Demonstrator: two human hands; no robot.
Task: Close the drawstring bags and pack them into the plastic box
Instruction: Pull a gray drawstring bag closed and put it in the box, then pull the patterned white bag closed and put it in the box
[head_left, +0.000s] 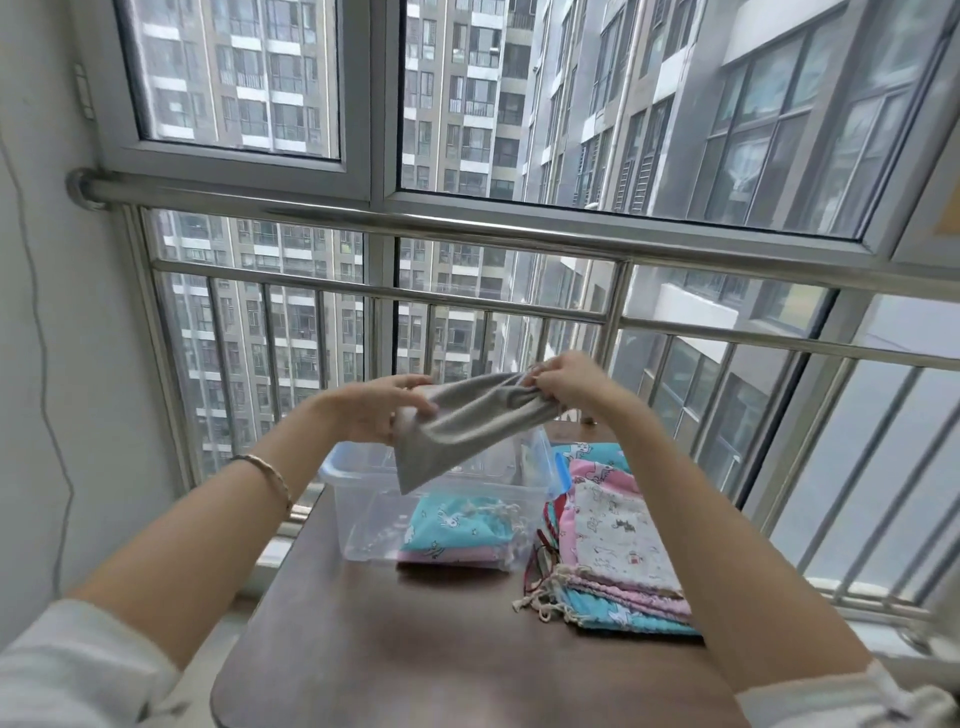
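One bag (467, 431) (over box (347, 512)); left hand (363, 410), right hand (567, 380)

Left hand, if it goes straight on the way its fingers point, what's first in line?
The left hand points its fingers right along the grey bag it grips; beyond that cloth, probably the right hand pinching the gathered mouth. Depth is unclear.

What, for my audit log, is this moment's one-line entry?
left hand: holds grey bag | right hand: pinches bag mouth | plastic box: teal bag inside
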